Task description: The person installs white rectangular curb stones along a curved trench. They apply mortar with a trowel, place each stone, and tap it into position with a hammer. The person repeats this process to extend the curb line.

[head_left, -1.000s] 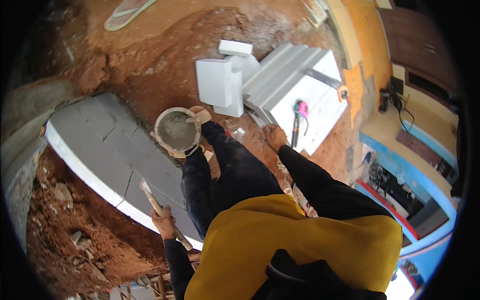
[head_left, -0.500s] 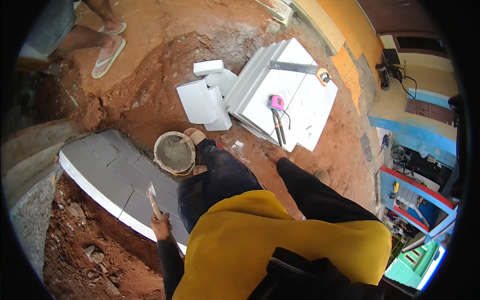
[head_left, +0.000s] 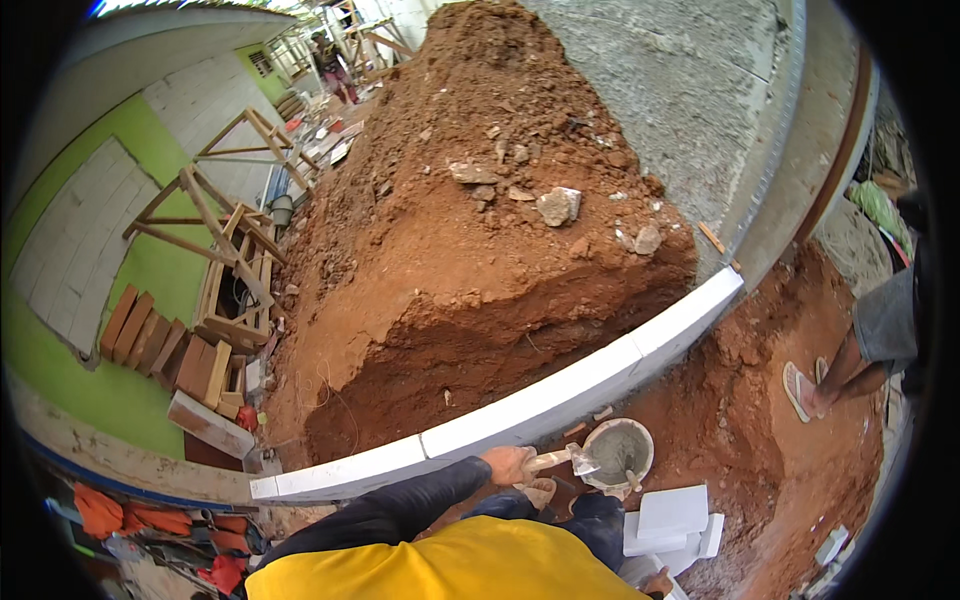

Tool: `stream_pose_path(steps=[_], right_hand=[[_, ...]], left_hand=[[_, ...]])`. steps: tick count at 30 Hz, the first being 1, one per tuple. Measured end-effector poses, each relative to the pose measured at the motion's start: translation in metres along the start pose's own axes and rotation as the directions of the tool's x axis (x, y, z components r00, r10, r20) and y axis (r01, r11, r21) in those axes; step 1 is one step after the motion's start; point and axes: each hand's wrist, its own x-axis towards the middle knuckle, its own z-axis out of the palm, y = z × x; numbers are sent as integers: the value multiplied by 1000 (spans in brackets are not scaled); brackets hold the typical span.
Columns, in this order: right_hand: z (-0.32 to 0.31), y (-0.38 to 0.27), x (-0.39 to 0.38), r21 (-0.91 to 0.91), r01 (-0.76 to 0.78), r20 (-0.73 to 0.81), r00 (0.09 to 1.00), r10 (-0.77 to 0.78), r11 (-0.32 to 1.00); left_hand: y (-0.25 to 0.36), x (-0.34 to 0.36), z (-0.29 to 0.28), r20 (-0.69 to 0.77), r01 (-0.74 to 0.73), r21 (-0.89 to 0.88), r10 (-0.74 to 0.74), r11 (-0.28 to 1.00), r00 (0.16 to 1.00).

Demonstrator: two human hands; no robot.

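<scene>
My left hand (head_left: 507, 464) is closed around a wooden-handled trowel (head_left: 552, 459), its blade at the rim of a bucket of wet grey mortar (head_left: 620, 445). A low curved wall of white blocks (head_left: 530, 395) runs beyond that hand, along a cut in red soil. My right hand (head_left: 657, 583) is low at the lower edge, beside loose white blocks (head_left: 670, 510); its fingers are too small and partly hidden to read.
A red soil mound (head_left: 500, 230) with rubble fills the centre, beside a concrete slab (head_left: 680, 80). A person in sandals (head_left: 870, 330) stands at right; another (head_left: 332, 70) is far back. Wooden trestles (head_left: 210, 220) and stacked bricks (head_left: 140, 330) line the green wall.
The view has swung from the block pile and my legs to the soil mound and curved wall. My left hand has brought the trowel over to the bucket's rim.
</scene>
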Motion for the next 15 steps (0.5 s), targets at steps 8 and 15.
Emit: stream_pose_path(steps=[8, 15], right_hand=[[97, -390, -107, 240, 475, 154, 843, -516, 847], [166, -423, -223, 101, 830, 205, 522, -828, 548]], left_hand=[[-56, -158, 75, -391, 246, -484, -459, 840, 797], [-84, -207, 171, -472, 360, -765, -845, 534, 251]])
